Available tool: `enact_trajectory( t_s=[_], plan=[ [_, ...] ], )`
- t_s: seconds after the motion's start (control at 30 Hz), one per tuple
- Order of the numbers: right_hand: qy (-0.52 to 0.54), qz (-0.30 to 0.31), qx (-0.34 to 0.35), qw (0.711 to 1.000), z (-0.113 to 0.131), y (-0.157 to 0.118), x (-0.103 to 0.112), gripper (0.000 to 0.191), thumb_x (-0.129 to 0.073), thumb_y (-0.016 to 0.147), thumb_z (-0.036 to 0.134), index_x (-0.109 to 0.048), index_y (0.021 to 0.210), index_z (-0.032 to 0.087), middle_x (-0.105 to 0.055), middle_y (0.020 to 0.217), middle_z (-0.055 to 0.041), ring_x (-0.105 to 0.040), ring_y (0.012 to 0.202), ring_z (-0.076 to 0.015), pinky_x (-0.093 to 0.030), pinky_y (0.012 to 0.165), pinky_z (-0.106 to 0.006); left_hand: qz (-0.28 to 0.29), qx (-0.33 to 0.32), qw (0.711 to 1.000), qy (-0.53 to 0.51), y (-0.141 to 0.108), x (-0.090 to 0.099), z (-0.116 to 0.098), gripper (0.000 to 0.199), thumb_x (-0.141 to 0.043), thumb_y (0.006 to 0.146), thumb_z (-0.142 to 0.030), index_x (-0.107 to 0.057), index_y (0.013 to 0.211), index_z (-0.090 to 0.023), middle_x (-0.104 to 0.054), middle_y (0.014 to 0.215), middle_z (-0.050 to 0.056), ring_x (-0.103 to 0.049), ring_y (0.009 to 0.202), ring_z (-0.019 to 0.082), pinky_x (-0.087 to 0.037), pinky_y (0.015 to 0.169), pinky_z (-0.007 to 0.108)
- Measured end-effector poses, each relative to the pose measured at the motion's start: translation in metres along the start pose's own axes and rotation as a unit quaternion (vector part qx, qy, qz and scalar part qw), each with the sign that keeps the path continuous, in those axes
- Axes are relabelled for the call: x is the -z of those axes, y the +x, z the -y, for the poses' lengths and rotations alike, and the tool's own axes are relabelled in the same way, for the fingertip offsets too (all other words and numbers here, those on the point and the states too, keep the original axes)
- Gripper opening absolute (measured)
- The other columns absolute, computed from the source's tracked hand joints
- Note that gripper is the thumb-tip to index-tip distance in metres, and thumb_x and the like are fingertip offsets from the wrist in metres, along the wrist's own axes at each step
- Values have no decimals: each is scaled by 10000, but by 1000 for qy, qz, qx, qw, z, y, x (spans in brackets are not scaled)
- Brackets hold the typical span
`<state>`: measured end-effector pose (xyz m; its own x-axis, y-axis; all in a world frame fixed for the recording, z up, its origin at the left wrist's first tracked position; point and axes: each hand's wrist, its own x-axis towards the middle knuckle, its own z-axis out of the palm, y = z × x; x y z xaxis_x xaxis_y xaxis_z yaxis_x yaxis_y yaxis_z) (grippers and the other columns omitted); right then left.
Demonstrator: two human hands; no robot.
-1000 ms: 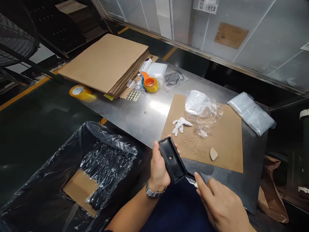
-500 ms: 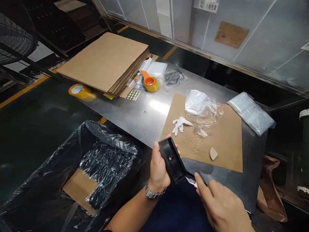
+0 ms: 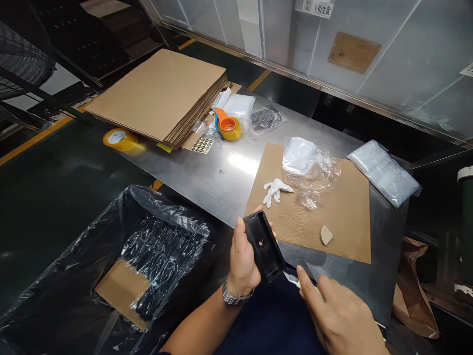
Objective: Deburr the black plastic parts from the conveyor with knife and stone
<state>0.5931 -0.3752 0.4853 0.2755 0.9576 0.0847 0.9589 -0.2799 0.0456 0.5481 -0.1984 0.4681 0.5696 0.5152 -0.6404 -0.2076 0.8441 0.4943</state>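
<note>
Black part point(image 3: 263, 252): sitting just off near-left corner of cardboard sheet point(image 3: 347, 241), facing hollow side up, probably keeping rim in sight.
Left hand point(image 3: 244, 261): wrapping around part, likely bracing it.
Right hand point(image 3: 336, 305): gripping knife point(image 3: 291, 279), extending forefinger along it, likely steering blade by part's lower corner; not clearly showing contact.
Versus a second ago: tipping part slightly, barely shifting knife.
</note>
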Motion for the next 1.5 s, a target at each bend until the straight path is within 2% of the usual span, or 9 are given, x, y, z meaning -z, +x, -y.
enact_trajectory(
  t_s=[0.33, 0.6, 0.83, 0.97, 1.13, 1.33, 1.5],
  plan=[
    [3, 15, -6, 1000, -1, -3, -1, 329, -365, 907, 221, -514, 1189, 141, -484, 606, 3, -479, 507, -117, -304, 519, -275, -1, 2, 1000, 19, 1, 1, 2, 502, -408, 810, -538, -518, 1158, -193, -598, 708, 20, -550, 558, 115, -476, 531, 236],
    [16, -7, -5, 1000, -1, 0, -1, 328, -328, 918, 207, -528, 1169, 141, -484, 591, 4, -477, 493, -113, -314, 508, -268, -6, -8, 1000, 28, -1, 0, 1, 516, -434, 788, -558, -532, 1144, -199, -603, 711, 16, -547, 554, 112, -479, 539, 241],
    [19, 19, -6, 1000, -2, -4, -1, 333, -318, 924, 224, -531, 1170, 150, -493, 608, -1, -489, 504, -115, -306, 498, -267, 0, -13, 999, 40, -2, 1, 3, 527, -456, 778, -554, -531, 1158, -198, -613, 708, 19, -568, 563, 120, -479, 519, 229],
    [14, -12, -10, 1000, -2, 0, -1, 322, -321, 927, 209, -547, 1145, 139, -492, 570, 4, -474, 484, -118, -277, 498, -275, -10, 6, 999, 50, 1, 1, 3, 531, -451, 786, -547, -527, 1162, -181, -608, 699, 26, -573, 558, 127, -505, 541, 259],
    [104, -29, -11, 994, -7, 3, -2, 305, -263, 953, 205, -555, 1012, 141, -511, 520, 39, -482, 425, -100, -251, 470, -264, -12, 53, 996, 69, 5, 2, 0, 533, -434, 801, -538, -526, 1159, -153, -619, 714, 47, -576, 554, 132, -509, 528, 265],
    [103, 28, -37, 994, -8, 7, -4, 332, -229, 954, 224, -440, 697, 207, -482, 451, 65, -454, 330, -107, -174, 433, -281, -1, 80, 993, 90, 6, 2, 0, 526, -455, 788, -542, -544, 1128, -151, -623, 688, 48, -563, 497, 126, -496, 496, 261],
    [87, 58, -22, 994, -7, 9, -4, 310, -217, 952, 214, -389, 694, 211, -492, 451, 66, -482, 326, -113, -133, 434, -288, 7, 87, 991, 96, 8, 3, 1, 523, -473, 775, -551, -552, 1121, -167, -625, 692, 41, -572, 501, 124, -495, 499, 255]
  ],
)
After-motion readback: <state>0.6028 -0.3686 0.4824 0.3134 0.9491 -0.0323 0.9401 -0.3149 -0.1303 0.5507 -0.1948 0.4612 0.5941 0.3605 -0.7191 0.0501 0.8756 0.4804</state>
